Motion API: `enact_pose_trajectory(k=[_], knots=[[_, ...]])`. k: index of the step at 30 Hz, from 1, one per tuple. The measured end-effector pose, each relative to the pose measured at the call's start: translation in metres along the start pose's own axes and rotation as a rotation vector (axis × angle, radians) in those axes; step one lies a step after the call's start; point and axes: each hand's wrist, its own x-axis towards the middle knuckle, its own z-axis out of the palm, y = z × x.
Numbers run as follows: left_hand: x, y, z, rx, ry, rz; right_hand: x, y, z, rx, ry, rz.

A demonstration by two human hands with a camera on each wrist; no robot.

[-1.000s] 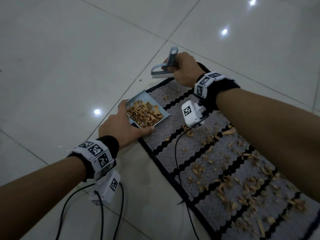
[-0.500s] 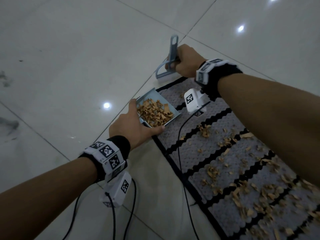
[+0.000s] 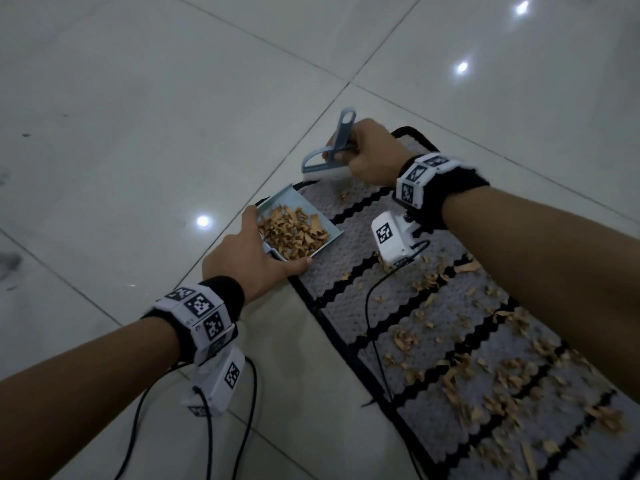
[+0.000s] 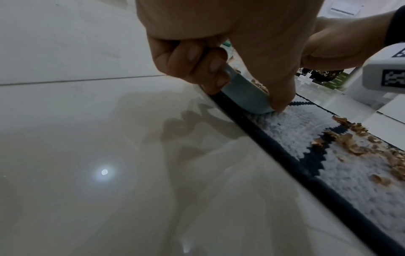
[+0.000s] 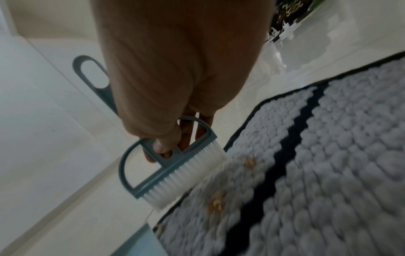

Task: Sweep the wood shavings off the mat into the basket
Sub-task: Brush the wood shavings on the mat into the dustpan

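A grey mat (image 3: 349,271) with black zigzag stripes lies on the floor, and wood shavings (image 3: 502,368) are scattered over its near half. My left hand (image 3: 252,254) grips a light blue dustpan (image 3: 294,202) at the mat's left edge. It is heaped with shavings (image 3: 294,233). In the left wrist view, fingers (image 4: 197,64) curl under the dustpan (image 4: 245,93) and the thumb presses its corner. My right hand (image 3: 370,154) holds a grey-blue brush (image 3: 325,161) at the mat's far end. The brush's (image 5: 175,173) white bristles touch the mat (image 5: 328,155) near two shavings (image 5: 217,202). No basket is in view.
Glossy white floor tiles (image 3: 138,133) surround the mat. A black cable (image 3: 372,306) from the right wrist camera trails across the mat. More cables (image 3: 249,410) lie on the floor by my left forearm. Dark and green objects (image 4: 328,78) stand far off beyond the mat.
The brush handle has tipped more upright and its bristles now sit on the mat's far end. My left hand and the dustpan have stayed put. The head view has shifted.
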Motion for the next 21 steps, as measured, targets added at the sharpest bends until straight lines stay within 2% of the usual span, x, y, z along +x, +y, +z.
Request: enact_pose_trajectory(k=[4, 10, 12, 15, 17, 19, 21], knots=[[-0.003, -0.003, 0.0, 0.004, -0.004, 0.002, -0.009, -0.007, 0.022, -0.036, 0.035, 0.001], [-0.005, -0.007, -0.003, 0.025, -0.037, 0.024, -0.031, 0.0, -0.002, -0.04, -0.051, -0.034], [-0.005, -0.009, -0.004, 0.058, -0.048, 0.037, -0.042, 0.01, -0.013, 0.003, 0.042, -0.003], [-0.003, -0.01, -0.005, 0.106, -0.055, 0.048, -0.059, 0.031, -0.024, -0.01, 0.286, 0.077], [-0.001, -0.011, -0.005, 0.126, -0.055, 0.05, -0.068, 0.044, -0.027, -0.033, 0.445, 0.183], [0.001, -0.01, -0.006, 0.127, -0.056, 0.059, -0.075, 0.055, -0.023, -0.048, 0.506, 0.291], [0.002, -0.006, -0.006, 0.121, -0.058, 0.067, -0.077, 0.06, -0.014, -0.043, 0.483, 0.315]])
